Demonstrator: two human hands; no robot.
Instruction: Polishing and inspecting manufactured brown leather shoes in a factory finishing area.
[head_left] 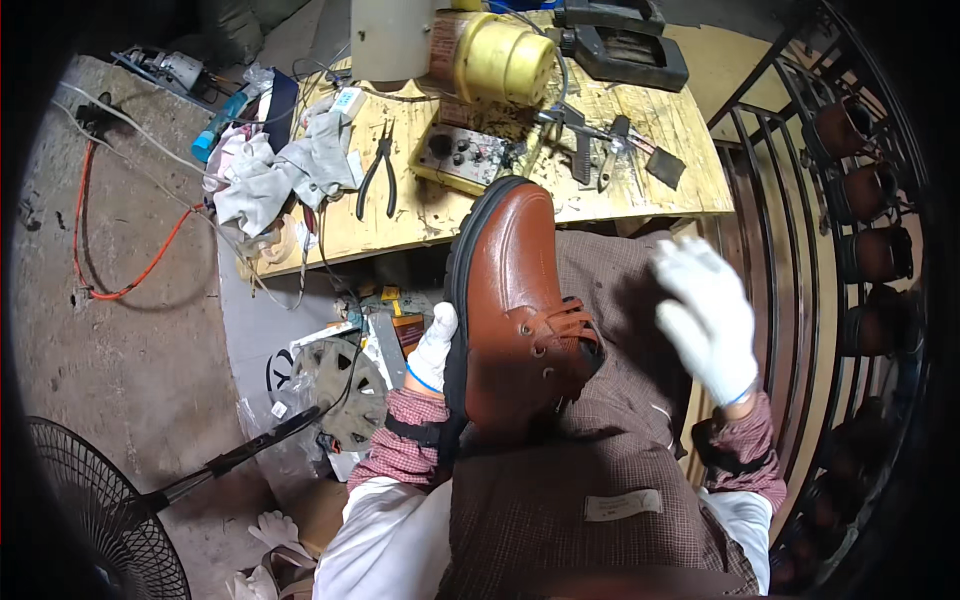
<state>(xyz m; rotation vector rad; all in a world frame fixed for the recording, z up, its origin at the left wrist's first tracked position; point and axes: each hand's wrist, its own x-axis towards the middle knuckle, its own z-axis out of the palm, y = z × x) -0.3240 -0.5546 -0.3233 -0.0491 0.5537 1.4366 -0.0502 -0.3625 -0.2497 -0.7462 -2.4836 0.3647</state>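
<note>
A brown leather lace-up boot (510, 250) with a thick black sole is held over my lap, toe pointing away from me. My left hand (434, 345), in a white glove, grips it from the sole side. The thumb shows against the sole, while the other fingers are hidden behind the boot. Brown laces run through metal eyelets on its right side, and the heel end lies in shadow. My right hand (705, 305), also gloved in white, is raised to the right of the boot, apart from it. Its fingers are stretched out and hold nothing.
Beyond the boot stands a wooden workbench (640, 200) with pliers (380, 172), a control box (462, 155), a yellow machine part (505, 62) and grey rags (320, 155). A metal rack of boots (872, 255) lines the right. A black fan (90, 510) is at lower left.
</note>
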